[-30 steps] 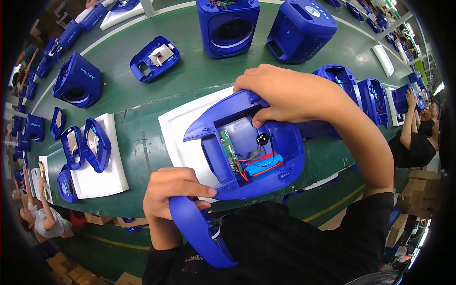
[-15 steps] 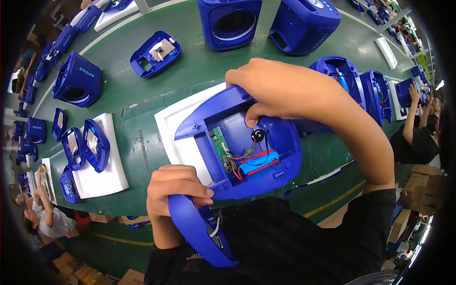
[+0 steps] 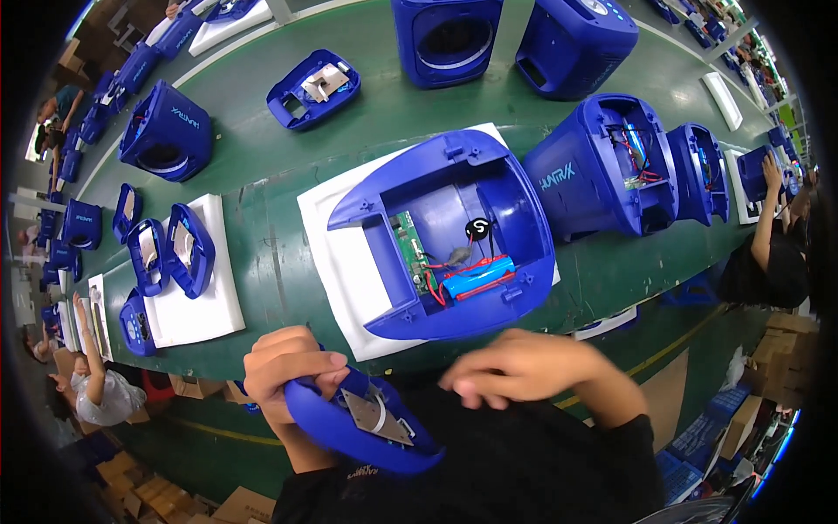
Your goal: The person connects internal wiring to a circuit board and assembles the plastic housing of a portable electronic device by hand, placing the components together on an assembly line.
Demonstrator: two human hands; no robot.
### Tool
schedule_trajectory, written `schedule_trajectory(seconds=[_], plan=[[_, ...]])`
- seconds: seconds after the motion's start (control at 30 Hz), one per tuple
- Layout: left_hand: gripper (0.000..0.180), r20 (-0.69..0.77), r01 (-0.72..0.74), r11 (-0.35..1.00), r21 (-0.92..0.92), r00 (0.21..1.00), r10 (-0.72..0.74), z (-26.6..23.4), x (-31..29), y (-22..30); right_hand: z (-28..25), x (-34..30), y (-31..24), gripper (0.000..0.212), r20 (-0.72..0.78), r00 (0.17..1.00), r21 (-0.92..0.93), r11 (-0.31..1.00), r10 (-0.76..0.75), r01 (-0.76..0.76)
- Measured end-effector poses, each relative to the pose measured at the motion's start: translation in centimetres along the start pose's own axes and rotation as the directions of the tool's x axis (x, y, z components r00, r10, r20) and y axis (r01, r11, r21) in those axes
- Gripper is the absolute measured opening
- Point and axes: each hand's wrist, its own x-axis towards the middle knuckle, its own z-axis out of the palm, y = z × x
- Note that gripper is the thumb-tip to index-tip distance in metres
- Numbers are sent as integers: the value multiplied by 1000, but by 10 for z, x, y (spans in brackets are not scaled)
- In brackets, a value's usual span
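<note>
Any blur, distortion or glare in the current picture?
Head view: the right hand looks blurred, the blue battery fairly sharp; head view: the edges of the green table bend, the corners go black; head view: a bright strip glares at lower right.

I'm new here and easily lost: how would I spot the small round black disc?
On the green table, find the white slab bearing a large open blue plastic housing. Inside, look beyond the bright blue cylinder. The small round black disc there bears a white curved mark, unlike that cylinder or the green circuit board.
</note>
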Motion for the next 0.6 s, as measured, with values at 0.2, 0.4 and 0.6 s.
schedule_trajectory(seconds=[0.2, 0.4, 0.6], plan=[[25, 274, -35, 982, 187, 962, -18, 1, 4, 14, 66, 95, 63, 48, -166, 978, 646, 736, -125, 204], [32, 377, 10, 941, 338, 915, -145, -30, -19, 28, 70, 103, 46, 13, -342, 936, 823, 456, -79, 339], [31, 288, 194, 926, 325, 912, -292, -65, -49, 35, 76, 101, 40, 7, -406, 907, 811, 413, -114, 415]])
